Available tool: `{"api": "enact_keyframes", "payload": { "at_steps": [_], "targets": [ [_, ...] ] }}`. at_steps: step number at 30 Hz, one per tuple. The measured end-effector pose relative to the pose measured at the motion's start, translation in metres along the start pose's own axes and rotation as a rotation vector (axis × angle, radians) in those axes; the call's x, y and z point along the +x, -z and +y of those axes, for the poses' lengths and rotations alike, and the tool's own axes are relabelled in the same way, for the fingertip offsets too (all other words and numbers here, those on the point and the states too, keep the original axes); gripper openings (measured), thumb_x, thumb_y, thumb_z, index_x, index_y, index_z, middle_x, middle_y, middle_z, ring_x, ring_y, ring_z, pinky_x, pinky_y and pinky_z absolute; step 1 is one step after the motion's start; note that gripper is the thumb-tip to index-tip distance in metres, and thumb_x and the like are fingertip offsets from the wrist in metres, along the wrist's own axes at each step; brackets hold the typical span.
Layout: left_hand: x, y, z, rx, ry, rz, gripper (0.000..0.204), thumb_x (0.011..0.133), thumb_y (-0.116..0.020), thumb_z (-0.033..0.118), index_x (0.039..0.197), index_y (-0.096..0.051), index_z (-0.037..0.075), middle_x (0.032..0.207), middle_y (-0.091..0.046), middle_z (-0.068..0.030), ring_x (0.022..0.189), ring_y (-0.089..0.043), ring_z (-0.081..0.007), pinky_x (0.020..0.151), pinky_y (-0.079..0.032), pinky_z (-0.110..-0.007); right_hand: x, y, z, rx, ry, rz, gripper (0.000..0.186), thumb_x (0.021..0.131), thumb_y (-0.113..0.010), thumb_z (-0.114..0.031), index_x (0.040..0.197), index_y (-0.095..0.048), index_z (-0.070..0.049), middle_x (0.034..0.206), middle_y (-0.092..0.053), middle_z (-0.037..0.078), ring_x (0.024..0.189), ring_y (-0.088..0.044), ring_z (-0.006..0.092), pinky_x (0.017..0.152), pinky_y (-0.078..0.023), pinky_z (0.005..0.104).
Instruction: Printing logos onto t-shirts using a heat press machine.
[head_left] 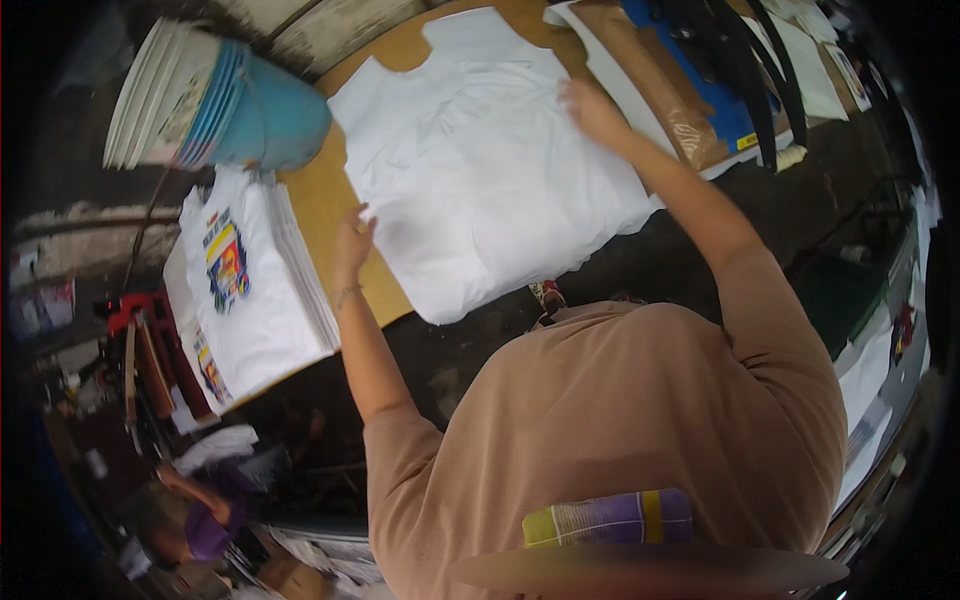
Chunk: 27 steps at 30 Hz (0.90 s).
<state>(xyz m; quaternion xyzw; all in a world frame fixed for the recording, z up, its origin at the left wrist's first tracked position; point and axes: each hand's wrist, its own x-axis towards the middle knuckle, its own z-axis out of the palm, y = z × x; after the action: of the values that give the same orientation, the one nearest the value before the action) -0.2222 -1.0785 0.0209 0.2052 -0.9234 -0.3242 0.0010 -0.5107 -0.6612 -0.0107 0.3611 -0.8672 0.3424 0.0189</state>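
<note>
- A stack of printed white shirts (265,315) lies at the left, beside the tan tabletop (385,295).
- The left hand (354,243) is at the white garment's left side, its forearm running up from the near side, elbow slightly bent. Its fingers are parted and partly curled, tips at the cloth's edge; whether they pinch it cannot be told.
- The white garment (500,170) is spread on the tabletop between the hands, its notched neckline at the far end. Faint outlines mark its far part; creases cross the near part, and the near edge is rumpled.
- The right hand (598,115) reaches farther, the arm slanting inward from the near right. Its fingers bend loosely at the garment's far right edge; any hold on the cloth cannot be told.
</note>
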Motion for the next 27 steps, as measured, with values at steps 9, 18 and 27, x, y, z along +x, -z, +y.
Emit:
{"api": "enact_keyframes", "payload": {
  "at_steps": [9, 18, 27],
  "targets": [
    [-0.001, -0.155, 0.228, -0.432, -0.427, -0.588, 0.029, 0.091, -0.058, 0.017, 0.117, -0.060, 0.005, 0.112, -0.063, -0.0094, 0.091, -0.060, -0.0160, 0.076, -0.049, -0.029, -0.363, 0.050, -0.058, 0.106, -0.722, -0.269, 0.013, 0.084, -0.058, -0.014, 0.086, -0.065, -0.004, 0.112, -0.057, 0.015, 0.103, -0.056, 0.0291, 0.084, -0.047, 0.0368],
    [-0.014, -0.194, 0.520, -0.397, -1.295, -0.537, 0.024, 0.089, -0.058, 0.012, 0.108, -0.061, -0.001, 0.115, -0.059, -0.0146, 0.104, -0.056, -0.0262, 0.089, -0.044, -0.032, -0.539, 0.118, -0.012, -0.180, -1.311, 0.551, 0.012, 0.081, -0.060, -0.014, 0.085, -0.068, -0.007, 0.108, -0.057, 0.012, 0.095, -0.059, 0.0312, 0.081, -0.049, 0.0383],
    [-0.008, -0.300, 0.634, 0.447, -1.139, -0.298, 0.055, 0.076, -0.071, 0.033, 0.105, -0.056, -0.011, 0.111, -0.056, -0.0294, 0.107, -0.053, -0.0398, 0.090, -0.043, -0.042, -0.625, 0.278, 0.018, -0.764, -1.237, 1.149, 0.024, 0.075, -0.061, -0.009, 0.099, -0.063, -0.009, 0.114, -0.055, 0.013, 0.107, -0.053, 0.0345, 0.087, -0.045, 0.0422]
  ]
}}
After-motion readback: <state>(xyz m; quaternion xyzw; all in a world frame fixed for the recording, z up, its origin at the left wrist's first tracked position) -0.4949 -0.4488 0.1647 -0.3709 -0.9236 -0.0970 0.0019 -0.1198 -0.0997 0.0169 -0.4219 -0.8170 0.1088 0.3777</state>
